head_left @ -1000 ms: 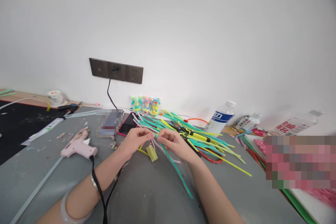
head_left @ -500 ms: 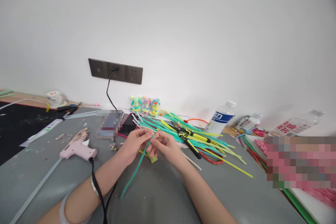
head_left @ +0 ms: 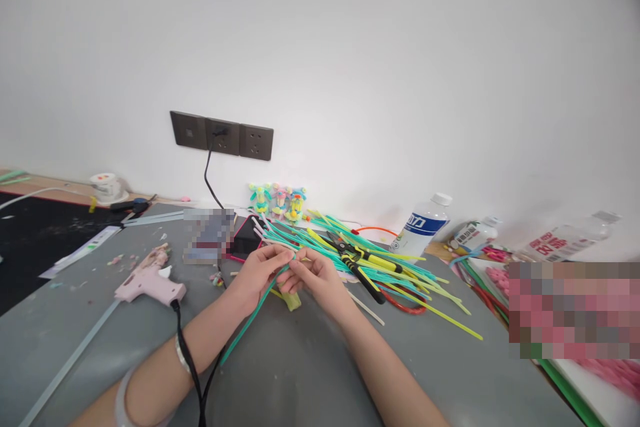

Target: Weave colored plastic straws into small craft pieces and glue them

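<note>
Teal, slim, fuzzy chenille stem (head_left: pixel 247 325) is being held over the smooth grey counter (head_left: pixel 300 373), its upper end being hidden among the fingertips, its long tail being left to slant down beside the left forearm. By the bare left hand (head_left: pixel 257 273) it is being pinched between thumb and forefinger; by the bare right hand (head_left: pixel 315 273) it is apparently being pinched too, the two sets of fingertips being held right up against each other. And that is where trouble could be brewing: with so little of the stem being gripped, a slip could be caused by any uneven pull, and a badly placed kink could be going unseen, the pinched spot being covered by the fingers.

Just below, a crumpled, yellow-green, soft-looking piece (head_left: pixel 291 301) is being partly overlapped by the right hand; whether it is being touched cannot be told, but by a careless dip of the fingers it could be knocked aside. Over on the left, a thin black cord (head_left: pixel 186 347) from the pale pink plastic glue gun (head_left: pixel 150 285) is being seen across the left forearm, so by a sharp drawback the gun could be dragged along. Beyond the right hand, a loose heap of teal and yellow chenille stems (head_left: pixel 325 238) is being weighed on by yellow-and-black, metal-bladed pliers (head_left: pixel 357 268); should that side be brushed, strands could be getting snagged.
</note>
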`<state>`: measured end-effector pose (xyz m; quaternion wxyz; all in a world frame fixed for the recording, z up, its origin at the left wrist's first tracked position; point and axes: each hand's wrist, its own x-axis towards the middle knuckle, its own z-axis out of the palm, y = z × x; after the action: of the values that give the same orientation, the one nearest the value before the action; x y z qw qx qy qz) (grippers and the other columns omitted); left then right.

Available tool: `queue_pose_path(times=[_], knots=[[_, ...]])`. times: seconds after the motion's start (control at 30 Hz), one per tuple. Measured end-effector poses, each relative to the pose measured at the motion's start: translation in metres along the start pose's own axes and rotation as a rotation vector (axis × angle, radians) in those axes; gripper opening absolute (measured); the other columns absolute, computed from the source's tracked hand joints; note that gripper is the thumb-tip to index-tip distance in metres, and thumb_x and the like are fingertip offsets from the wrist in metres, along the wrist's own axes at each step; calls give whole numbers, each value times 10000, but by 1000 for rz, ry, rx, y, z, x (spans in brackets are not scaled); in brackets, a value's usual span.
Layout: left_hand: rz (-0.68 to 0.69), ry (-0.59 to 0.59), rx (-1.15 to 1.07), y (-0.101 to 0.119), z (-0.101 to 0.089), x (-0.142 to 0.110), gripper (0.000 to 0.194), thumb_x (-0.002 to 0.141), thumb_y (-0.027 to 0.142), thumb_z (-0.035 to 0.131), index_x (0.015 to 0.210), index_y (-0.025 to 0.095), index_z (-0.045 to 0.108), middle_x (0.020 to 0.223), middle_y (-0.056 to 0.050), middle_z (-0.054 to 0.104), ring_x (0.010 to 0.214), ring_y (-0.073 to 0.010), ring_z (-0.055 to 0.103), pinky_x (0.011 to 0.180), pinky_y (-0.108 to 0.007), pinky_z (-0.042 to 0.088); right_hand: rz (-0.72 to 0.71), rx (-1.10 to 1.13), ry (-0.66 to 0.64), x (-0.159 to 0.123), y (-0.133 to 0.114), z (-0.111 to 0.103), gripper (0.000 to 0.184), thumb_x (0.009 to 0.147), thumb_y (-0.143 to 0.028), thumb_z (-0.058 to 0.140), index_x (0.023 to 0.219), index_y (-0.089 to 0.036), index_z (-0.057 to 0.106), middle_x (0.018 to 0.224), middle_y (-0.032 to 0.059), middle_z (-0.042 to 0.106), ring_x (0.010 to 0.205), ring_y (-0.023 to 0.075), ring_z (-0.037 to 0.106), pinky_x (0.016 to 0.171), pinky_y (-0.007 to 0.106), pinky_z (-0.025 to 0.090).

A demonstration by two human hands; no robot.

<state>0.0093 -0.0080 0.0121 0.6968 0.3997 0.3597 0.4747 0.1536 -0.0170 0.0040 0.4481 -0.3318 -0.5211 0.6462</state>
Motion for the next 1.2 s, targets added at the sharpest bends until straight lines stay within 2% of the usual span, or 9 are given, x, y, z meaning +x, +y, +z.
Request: queue_pose_path(times=[0.3, 0.67, 0.83, 0.9, 1.03, 1.13, 1.2], knots=[[48, -35, -40, -1, 2, -2, 394, 614, 423, 818, 590, 152, 533, 574, 42, 512, 492, -84, 488, 473, -219, 438, 12, 31, 53, 3, 2, -3, 363, 731, -465, 756, 750, -178, 535, 656, 35, 730, 539, 147, 688, 530, 226, 512], [62, -18, 89, -6, -5, 1, 351, 676, 447, 776, 664, 146, 596, 623, 13, 535, 539, -97, 496, 501, -221, 388, 3, -19, 85, 1, -3, -5, 362, 724, -475, 755, 736, -188, 534, 634, 14, 716, 531, 144, 682, 525, 228, 518], [60, -31, 120, -7, -7, 4, 353, 698, 472, 754, 758, 142, 643, 664, 6, 563, 588, -103, 517, 540, -218, 403, 10, 20, 93, 0, -5, -6, 369, 713, -457, 771, 717, -192, 515, 614, 8, 711, 524, 141, 681, 518, 218, 516], [35, -29, 123, -7, -7, 6, 375, 701, 496, 743, 802, 144, 660, 701, -4, 592, 618, -109, 541, 549, -212, 404, -16, 61, 132, 1, -6, -8, 363, 708, -442, 780, 716, -194, 516, 622, 11, 717, 527, 138, 679, 520, 215, 517], [-45, -60, 159, -7, -9, 8, 413, 689, 527, 742, 827, 144, 674, 715, -21, 623, 622, -118, 565, 515, -204, 386, -141, 190, 303, 1, -12, -13, 343, 693, -407, 800, 717, -208, 522, 639, -2, 721, 552, 134, 682, 524, 200, 520], [-77, -138, 130, -6, -9, 5, 389, 694, 463, 767, 907, 148, 683, 814, -46, 658, 706, -132, 599, 579, -212, 436, -168, 269, 378, 2, -15, -15, 351, 660, -392, 823, 711, -219, 522, 641, -12, 716, 552, 135, 676, 519, 201, 523], [-60, -143, 111, -5, -7, 2, 391, 688, 413, 788, 960, 152, 686, 853, -55, 667, 742, -134, 604, 615, -216, 453, -154, 299, 383, 2, -15, -16, 355, 645, -385, 832, 710, -222, 524, 647, -16, 714, 557, 134, 672, 532, 207, 528]])
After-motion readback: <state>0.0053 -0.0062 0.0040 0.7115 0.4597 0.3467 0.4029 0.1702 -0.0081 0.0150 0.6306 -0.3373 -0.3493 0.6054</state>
